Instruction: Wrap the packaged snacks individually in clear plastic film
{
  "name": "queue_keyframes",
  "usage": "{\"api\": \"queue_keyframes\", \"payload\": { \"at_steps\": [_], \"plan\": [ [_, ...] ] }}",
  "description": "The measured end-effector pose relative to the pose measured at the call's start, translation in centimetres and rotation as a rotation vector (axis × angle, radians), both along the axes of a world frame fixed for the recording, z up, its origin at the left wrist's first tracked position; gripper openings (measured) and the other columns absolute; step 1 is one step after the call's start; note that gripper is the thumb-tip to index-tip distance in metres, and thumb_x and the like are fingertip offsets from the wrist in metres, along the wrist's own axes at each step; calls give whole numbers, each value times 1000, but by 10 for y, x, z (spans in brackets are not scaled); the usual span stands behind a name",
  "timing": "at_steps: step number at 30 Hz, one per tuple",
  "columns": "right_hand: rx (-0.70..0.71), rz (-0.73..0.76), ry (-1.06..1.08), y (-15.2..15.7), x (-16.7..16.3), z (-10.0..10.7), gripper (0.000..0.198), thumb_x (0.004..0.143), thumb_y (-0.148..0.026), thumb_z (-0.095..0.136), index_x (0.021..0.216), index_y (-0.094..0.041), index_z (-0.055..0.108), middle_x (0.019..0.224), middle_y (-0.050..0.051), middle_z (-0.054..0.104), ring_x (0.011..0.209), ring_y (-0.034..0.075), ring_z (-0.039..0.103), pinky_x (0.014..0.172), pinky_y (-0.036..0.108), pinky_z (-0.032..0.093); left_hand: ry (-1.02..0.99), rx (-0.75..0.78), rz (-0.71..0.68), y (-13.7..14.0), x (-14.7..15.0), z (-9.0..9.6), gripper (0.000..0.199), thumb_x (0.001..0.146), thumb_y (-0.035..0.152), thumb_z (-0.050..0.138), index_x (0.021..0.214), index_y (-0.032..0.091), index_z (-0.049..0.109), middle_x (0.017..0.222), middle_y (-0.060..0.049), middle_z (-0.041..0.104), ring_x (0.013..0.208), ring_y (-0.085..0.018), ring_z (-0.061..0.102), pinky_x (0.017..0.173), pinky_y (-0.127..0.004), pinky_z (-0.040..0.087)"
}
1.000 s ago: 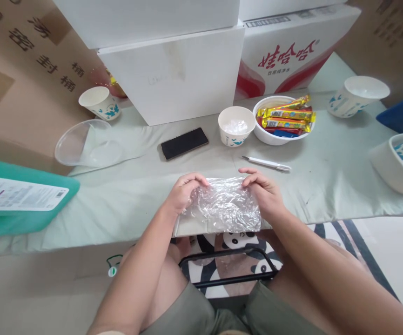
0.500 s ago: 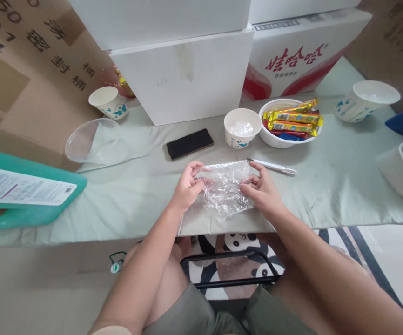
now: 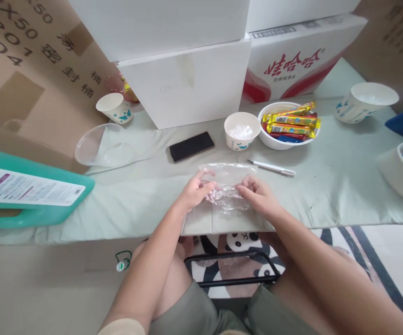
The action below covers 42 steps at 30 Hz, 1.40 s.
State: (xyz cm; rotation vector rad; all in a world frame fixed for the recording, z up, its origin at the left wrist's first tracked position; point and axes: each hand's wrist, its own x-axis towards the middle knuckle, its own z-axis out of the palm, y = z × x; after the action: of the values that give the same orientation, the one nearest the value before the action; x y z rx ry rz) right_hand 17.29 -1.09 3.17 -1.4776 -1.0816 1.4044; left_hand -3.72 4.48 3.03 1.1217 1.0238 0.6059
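Note:
A crumpled clear plastic bag (image 3: 230, 191) is stretched between my two hands, just above the table's front edge. My left hand (image 3: 197, 190) pinches its left side, thumb over the film. On the right side, my right hand (image 3: 255, 193) grips the film between thumb and curled fingers. Just beyond the bag lie a white pen (image 3: 272, 168) and a black phone (image 3: 192, 147). A paper cup (image 3: 242, 131) with clear plastic inside stands behind them, beside a white bowl (image 3: 278, 143) of yellow and red wrapped snack sticks (image 3: 292, 122).
White cartons (image 3: 187, 88) stand along the back. At left are a teal container (image 3: 79, 179) with a label, a clear round lid (image 3: 86, 146) and another paper cup (image 3: 115, 108). To the right are a paper cup (image 3: 367, 102) and a white tub (image 3: 400, 179). A pale cloth (image 3: 344, 195) covers the table.
My hands have drawn slightly closer together and the bag is bunched lower between them. My right fingers have curled in from a more extended pose. The view has shifted slightly.

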Motion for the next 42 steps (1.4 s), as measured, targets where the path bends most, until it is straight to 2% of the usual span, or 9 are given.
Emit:
{"api": "queue_keyframes", "payload": {
  "at_steps": [7, 14, 17, 21, 28, 34, 36, 39, 42],
  "plan": [
    [-9, -15, 88, 1, 0, -1, 39, 75, -50, 66, 104, -26, 56, 50, -11, 47, 45, 14, 47, 49, 27, 36, -55, -44, 36, 4, 0, 0, 40, 69, 38, 80, 100, 19, 64, 53, 7, 57, 38, -10, 54, 38, -21, 39],
    [74, -91, 124, 1, 4, -6, 14, 72, -38, 65, 74, -24, 62, 60, -4, 55, 56, 14, 48, 57, 29, 39, -301, -135, 102, 9, 1, -2, 17, 63, 31, 73, 68, 17, 65, 60, 0, 60, 50, -12, 57, 48, -25, 47],
    [52, -69, 166, -1, 9, -8, 15, 72, -38, 59, 73, -24, 65, 60, 0, 57, 57, 17, 50, 58, 32, 41, -312, -106, 98, 9, 0, -1, 30, 71, 45, 66, 65, 15, 67, 66, -3, 62, 55, -13, 57, 51, -26, 47],
    [104, -91, 75, -3, 10, -5, 27, 79, -49, 58, 68, -24, 59, 67, 3, 60, 65, 19, 54, 64, 34, 44, -149, 53, 95, 3, 4, -6, 19, 63, 26, 76, 77, 16, 66, 73, 1, 62, 57, -8, 54, 52, -21, 43],
    [-4, -73, 225, -5, 6, -6, 51, 64, -37, 82, 106, -27, 54, 84, -2, 66, 71, 16, 59, 67, 30, 47, -80, 196, 114, 4, 6, -18, 35, 65, 16, 65, 100, 20, 62, 78, 1, 62, 67, -11, 59, 65, -25, 50],
    [100, -140, -80, -7, 3, -6, 17, 75, -37, 66, 76, -23, 57, 74, -1, 59, 73, 17, 54, 69, 31, 43, 271, 762, 564, -12, 10, -5, 30, 75, 19, 67, 103, 23, 61, 117, -9, 61, 120, -24, 57, 103, -39, 48],
    [169, -69, -65, -9, -3, -1, 19, 77, -38, 66, 74, -23, 54, 72, -1, 55, 71, 17, 51, 67, 31, 42, 179, 716, 348, -21, 16, -2, 31, 79, 30, 71, 108, 23, 63, 122, -11, 64, 121, -26, 58, 106, -41, 46],
    [237, 124, 119, -12, -15, 5, 30, 81, -45, 66, 71, -23, 48, 72, -2, 54, 70, 16, 50, 68, 30, 43, -36, 390, 1, -26, 28, -5, 42, 80, 48, 74, 111, 20, 68, 113, -10, 70, 106, -25, 66, 95, -37, 52],
    [228, 72, 227, -10, -19, 5, 27, 81, -45, 67, 79, -24, 50, 81, -1, 60, 78, 17, 56, 75, 32, 46, -92, 225, 25, -17, 32, -14, 41, 81, 55, 73, 95, 17, 71, 91, -6, 70, 86, -21, 65, 84, -33, 52]
  ]
}}
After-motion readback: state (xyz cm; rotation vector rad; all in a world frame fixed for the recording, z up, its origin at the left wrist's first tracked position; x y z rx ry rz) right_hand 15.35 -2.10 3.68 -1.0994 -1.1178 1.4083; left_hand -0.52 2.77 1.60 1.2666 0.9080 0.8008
